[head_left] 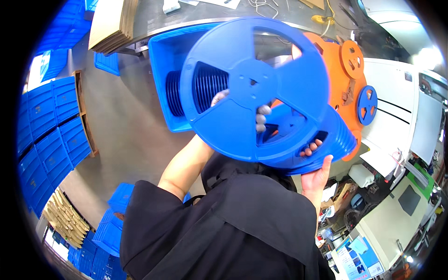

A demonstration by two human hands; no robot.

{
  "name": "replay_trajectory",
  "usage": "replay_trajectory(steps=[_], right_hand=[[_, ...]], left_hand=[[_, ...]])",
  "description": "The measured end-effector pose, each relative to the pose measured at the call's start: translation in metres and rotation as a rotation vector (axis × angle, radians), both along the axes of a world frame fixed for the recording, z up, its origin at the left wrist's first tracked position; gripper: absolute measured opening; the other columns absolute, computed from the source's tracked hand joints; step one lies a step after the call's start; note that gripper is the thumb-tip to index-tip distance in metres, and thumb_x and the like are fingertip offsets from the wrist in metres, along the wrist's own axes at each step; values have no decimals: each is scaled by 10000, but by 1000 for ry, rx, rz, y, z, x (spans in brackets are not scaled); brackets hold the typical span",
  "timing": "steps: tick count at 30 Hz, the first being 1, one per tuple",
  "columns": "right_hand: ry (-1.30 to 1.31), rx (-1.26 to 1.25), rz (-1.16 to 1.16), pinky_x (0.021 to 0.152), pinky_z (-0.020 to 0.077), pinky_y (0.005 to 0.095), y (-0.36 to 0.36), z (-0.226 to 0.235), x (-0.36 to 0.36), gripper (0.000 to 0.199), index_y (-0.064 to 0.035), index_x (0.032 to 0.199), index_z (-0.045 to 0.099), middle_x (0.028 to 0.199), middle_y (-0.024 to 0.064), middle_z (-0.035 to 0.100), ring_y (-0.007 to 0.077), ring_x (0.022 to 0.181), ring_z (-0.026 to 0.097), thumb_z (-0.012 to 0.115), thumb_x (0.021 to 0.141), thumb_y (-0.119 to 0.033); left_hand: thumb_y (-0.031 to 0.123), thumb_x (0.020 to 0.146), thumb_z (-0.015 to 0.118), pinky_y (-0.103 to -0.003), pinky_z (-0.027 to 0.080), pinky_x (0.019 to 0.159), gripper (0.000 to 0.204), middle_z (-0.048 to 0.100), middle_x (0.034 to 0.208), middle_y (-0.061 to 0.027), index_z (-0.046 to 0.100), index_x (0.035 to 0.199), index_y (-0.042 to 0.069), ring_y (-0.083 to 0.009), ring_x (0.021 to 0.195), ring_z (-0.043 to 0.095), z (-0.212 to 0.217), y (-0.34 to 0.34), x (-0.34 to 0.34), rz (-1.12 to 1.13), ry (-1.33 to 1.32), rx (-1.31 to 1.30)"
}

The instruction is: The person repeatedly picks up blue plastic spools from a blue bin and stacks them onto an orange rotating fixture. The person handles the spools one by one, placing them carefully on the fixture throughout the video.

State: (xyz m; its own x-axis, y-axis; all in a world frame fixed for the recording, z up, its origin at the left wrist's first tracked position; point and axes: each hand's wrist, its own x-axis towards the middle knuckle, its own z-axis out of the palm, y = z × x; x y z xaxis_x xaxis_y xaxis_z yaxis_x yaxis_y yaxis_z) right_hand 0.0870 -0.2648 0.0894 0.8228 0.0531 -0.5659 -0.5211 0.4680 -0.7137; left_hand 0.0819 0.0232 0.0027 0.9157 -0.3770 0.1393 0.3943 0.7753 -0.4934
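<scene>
Blue reel was lifted off the stack: left hand gripped its spokes, right hand clasped the stack; likely next, set it clear.

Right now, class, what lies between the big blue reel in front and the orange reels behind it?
In the head view, a stack of blue reels lies between the big blue reel and the orange reels.
</scene>
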Motion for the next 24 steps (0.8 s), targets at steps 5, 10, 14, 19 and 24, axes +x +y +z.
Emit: replay_trajectory(steps=[5,10,14,19,24], right_hand=[[-52,145,193,766,549,375,1,9,2,973,14,1350,414,1206,159,575,254,944,594,677,715,-674],[-152,24,145,828,516,405,3,15,-2,959,-15,1329,439,1127,127,591,242,933,585,721,678,-661],[-120,93,152,802,463,396,-5,16,0,510,-50,1107,533,951,77,564,213,826,541,727,776,-386],[-126,38,114,755,450,372,-5,20,-4,330,-58,999,542,870,58,533,190,779,520,677,784,-268],[-151,48,174,758,441,363,-17,15,-7,321,-73,992,537,857,41,516,174,759,500,666,782,-278]], left_hand=[[313,844,589,-538,370,1061,734,431,1334,-355,319,1431,-34,-463,1152,527,20,-43,1,-197,-38,-102],[305,888,589,-541,384,1056,713,396,1368,-354,285,1458,3,-470,1170,520,15,-58,-6,-193,38,-117],[318,899,586,-509,413,1045,669,430,1366,-307,324,1441,27,-425,1172,535,18,-54,-6,-260,4,-104],[501,899,536,-468,513,906,783,533,1251,-224,233,1484,77,-325,1027,619,-11,-17,-36,-13,516,664],[273,835,716,-381,552,836,970,497,1270,-186,48,1527,147,-229,888,646,16,15,-56,-67,444,1401]])
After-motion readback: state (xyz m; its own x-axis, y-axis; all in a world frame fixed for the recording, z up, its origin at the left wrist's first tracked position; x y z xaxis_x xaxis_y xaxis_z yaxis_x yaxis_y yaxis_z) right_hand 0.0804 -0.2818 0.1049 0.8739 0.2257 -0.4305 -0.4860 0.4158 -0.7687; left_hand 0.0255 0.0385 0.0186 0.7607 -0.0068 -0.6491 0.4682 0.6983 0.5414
